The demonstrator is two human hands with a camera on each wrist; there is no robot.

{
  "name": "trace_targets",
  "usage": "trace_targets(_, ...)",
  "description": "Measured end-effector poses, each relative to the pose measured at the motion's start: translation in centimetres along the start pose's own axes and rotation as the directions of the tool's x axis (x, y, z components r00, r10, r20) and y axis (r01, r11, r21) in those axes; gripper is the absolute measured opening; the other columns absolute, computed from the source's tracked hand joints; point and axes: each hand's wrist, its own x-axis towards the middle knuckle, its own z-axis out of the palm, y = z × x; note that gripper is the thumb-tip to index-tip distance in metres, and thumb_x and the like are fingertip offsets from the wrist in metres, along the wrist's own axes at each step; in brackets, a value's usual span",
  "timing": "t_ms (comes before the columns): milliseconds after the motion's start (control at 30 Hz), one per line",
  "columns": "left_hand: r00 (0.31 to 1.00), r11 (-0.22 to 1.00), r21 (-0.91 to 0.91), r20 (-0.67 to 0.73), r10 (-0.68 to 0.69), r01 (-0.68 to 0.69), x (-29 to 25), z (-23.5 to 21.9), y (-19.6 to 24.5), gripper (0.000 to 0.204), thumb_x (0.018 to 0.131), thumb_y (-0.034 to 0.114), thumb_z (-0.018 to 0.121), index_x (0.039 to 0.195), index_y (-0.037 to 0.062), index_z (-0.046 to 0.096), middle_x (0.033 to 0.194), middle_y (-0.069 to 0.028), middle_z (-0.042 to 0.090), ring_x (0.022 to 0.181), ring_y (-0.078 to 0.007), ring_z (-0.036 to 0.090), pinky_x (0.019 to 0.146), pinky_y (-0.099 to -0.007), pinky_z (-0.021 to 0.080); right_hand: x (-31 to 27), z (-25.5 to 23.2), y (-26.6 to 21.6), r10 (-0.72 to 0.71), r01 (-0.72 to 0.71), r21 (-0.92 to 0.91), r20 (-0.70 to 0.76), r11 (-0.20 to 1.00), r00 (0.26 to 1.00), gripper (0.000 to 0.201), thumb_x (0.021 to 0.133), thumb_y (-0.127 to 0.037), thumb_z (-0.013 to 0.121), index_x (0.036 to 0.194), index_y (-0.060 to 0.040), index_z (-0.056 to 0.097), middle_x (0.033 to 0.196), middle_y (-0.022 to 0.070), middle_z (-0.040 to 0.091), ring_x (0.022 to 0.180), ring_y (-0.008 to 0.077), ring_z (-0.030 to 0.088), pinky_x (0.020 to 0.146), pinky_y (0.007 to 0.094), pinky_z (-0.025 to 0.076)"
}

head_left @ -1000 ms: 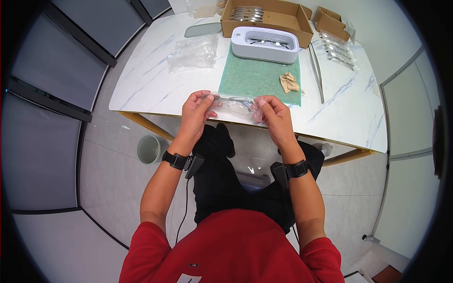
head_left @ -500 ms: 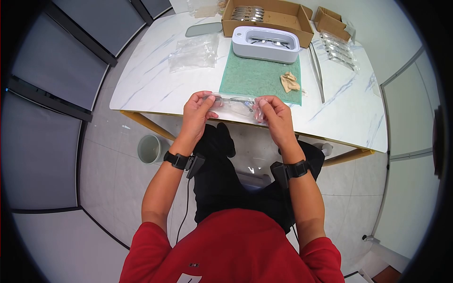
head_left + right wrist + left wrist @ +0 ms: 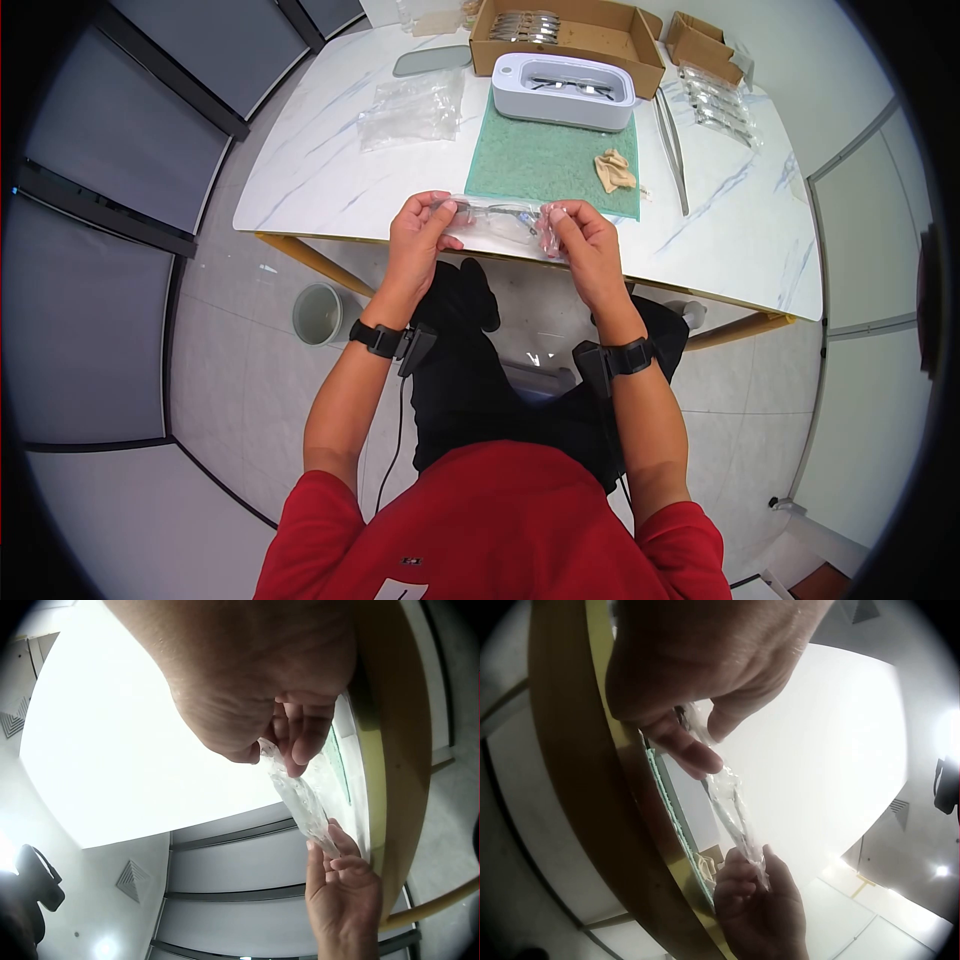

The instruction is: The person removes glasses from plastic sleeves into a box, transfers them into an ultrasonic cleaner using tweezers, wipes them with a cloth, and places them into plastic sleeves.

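Note:
Between both hands, over the front edge of the table, a clear plastic bag (image 3: 505,226) is stretched sideways with a thin dark-framed pair of glasses (image 3: 490,209) inside. My left hand (image 3: 417,236) pinches the bag's left end between thumb and fingers. The right hand (image 3: 586,243) pinches the crumpled right end the same way. Seen from the left wrist, the bag (image 3: 730,799) runs slantwise from one hand to the other. Just beyond lies a green towel (image 3: 530,170), bearing a beige cloth (image 3: 613,172) and a white ultrasonic cleaner (image 3: 563,116) that has another pair of glasses (image 3: 573,89) in its basin.
Flat clear bags (image 3: 410,115) and a grey lid (image 3: 432,62) lie to the left. Behind the cleaner, a cardboard box (image 3: 640,45) holds several wrapped items. Long metal tweezers (image 3: 672,150) and bagged glasses (image 3: 718,108) lie right. A bin (image 3: 320,315) stands on the floor.

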Motion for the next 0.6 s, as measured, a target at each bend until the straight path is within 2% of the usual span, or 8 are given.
trace_targets(267, 1.000, 1.000, 0.001, 0.002, 0.015, -0.015, -0.20, 0.21, 0.06, 0.023, 0.096, 0.013, 0.062, 0.114, 0.0014, 0.053, 0.105, -0.0106, 0.066, 0.089, -0.0152, 0.069, 0.060, -0.0216, 0.054, -0.12, 0.03, -0.03, -0.028, 0.028, -0.020, 0.004, 0.999, 1.000, 0.020, 0.098, -0.015, 0.059, 0.106, 0.0023, 0.064, 0.088, 0.0048, 0.068, 0.071, 0.0063, 0.057, 0.063, 0.0214, 0.046)
trace_targets(333, 1.000, 1.000, 0.019, -0.001, 0.022, -0.022, -0.14, 0.11, -0.08, 0.023, 0.097, 0.014, 0.061, 0.115, 0.0012, 0.054, 0.107, -0.0119, 0.067, 0.090, -0.0178, 0.069, 0.060, -0.0225, 0.055, -0.14, 0.04, -0.07, -0.027, 0.027, -0.023, 0.004, 0.999, 1.000, 0.020, 0.098, -0.015, 0.059, 0.106, 0.0021, 0.064, 0.088, 0.0047, 0.068, 0.071, 0.0064, 0.057, 0.063, 0.0214, 0.046)
trace_targets(600, 1.000, 0.999, 0.027, -0.004, 0.025, -0.025, -0.19, 0.10, -0.15, 0.024, 0.097, 0.015, 0.061, 0.115, 0.0007, 0.054, 0.108, -0.0125, 0.067, 0.090, -0.0184, 0.069, 0.060, -0.0225, 0.055, -0.16, 0.07, 0.18, -0.038, 0.038, -0.032, -0.006, 0.999, 0.999, 0.019, 0.098, -0.014, 0.060, 0.106, 0.0020, 0.064, 0.088, 0.0051, 0.068, 0.071, 0.0067, 0.057, 0.064, 0.0215, 0.046)
